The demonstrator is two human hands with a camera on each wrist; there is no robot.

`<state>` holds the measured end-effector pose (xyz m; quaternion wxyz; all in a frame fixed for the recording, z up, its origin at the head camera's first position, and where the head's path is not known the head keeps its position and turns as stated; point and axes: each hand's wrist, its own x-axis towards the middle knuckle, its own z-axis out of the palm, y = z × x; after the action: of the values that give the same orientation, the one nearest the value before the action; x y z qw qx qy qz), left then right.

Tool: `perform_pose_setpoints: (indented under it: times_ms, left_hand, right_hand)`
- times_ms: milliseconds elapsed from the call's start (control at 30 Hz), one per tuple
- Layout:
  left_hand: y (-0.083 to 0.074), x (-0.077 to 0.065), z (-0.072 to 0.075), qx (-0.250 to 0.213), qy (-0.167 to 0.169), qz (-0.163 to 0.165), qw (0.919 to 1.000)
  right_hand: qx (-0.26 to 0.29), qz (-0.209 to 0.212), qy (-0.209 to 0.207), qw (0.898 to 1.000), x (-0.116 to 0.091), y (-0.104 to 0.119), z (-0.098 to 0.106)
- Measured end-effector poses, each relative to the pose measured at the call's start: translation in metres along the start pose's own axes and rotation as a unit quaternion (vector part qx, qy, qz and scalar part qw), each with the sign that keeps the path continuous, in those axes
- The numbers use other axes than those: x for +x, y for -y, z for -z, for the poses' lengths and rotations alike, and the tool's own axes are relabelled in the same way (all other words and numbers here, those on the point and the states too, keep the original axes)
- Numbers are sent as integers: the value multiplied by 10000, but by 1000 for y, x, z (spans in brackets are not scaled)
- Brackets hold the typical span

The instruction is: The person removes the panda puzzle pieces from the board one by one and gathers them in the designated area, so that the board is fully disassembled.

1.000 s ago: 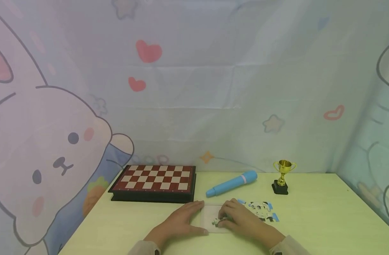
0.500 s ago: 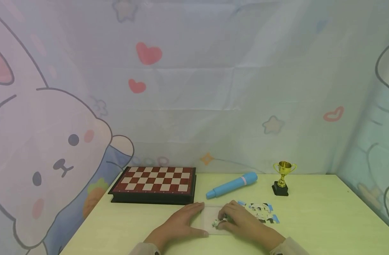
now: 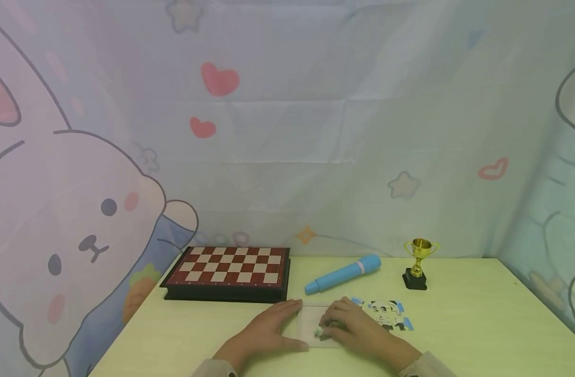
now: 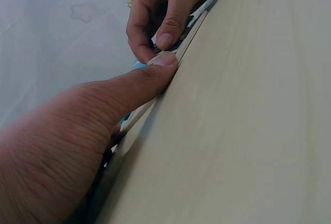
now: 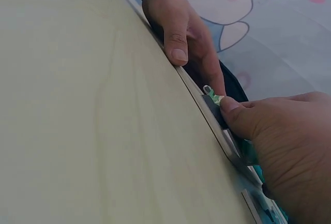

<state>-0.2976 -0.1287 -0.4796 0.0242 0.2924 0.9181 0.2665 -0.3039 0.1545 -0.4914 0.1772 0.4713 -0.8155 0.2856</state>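
- Fingers [image 5: 230,111] of the right hand [image 3: 362,331] pinch a small green-and-white jigsaw puzzle piece [image 3: 319,331] between thumb and forefinger, closed tight on it, with its small round knob pointing toward the left hand.
- That puzzle piece sits low over the near-left part of a thin clear rectangular puzzle tray [image 3: 311,317], just beside the left thumb; whether it touches the tray bed cannot be told.
- Left hand [image 3: 267,331] lies flat on the pale yellow-green surface [image 3: 475,335], fingers straight and together along the tray's left edge, thumb tip [image 4: 164,61] pressed against the tray's near edge.
- In the head view the tray's long axis appears to run left to right across the surface, its far edge facing the chessboard; both hands cover much of it.
- A loose cluster of blue, black and white jigsaw pieces [image 3: 388,313] lies on the surface just right of the tray, partly behind the right hand.
- A light blue cylindrical wand with a pale pink band [image 3: 342,273] lies beyond the tray, its long axis slanting from near left to far right.
- A red-and-cream chequered chessboard on a dark box [image 3: 228,266] rests flat at the far left.
- A small gold trophy cup on a black base [image 3: 418,262] stands upright at the far right of the wand.
- A pastel cloth backdrop printed with a rabbit, hearts and stars [image 3: 287,131] hangs behind the surface.
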Motion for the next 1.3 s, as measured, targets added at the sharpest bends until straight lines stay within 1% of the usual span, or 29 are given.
perform_pose_setpoints:
  times_ms: [133,433,600,800,867,1033,1167,1300]
  left_hand:
    - [-1,0,0,26,5,13,10000]
    - [0,1,0,57,7,14,10000]
    - [0,1,-1,84,14,32,10000]
    - [-1,1,0,90,24,42,9999]
    - [-1,1,0,79,27,47,10000]
    - [1,1,0,69,39,63,9999]
    - [1,1,0,108,30,38,9999]
    - [1,1,-1,131,10,20,9999]
  right_hand:
    - [152,17,-127,9998,0,-1,-1]
    - [233,27,-315,9992,2,1,0]
    - [308,115,-406,9986,2,2,1]
    - [482,-22,-385,9981,3,1,1]
    - [481,-6,-432,9979,3,1,2]
    - [481,201,-591,9969,5,1,2]
    - [609,196,-641,9959,6,1,3]
    - [639,303,-817,9941,5,0,6]
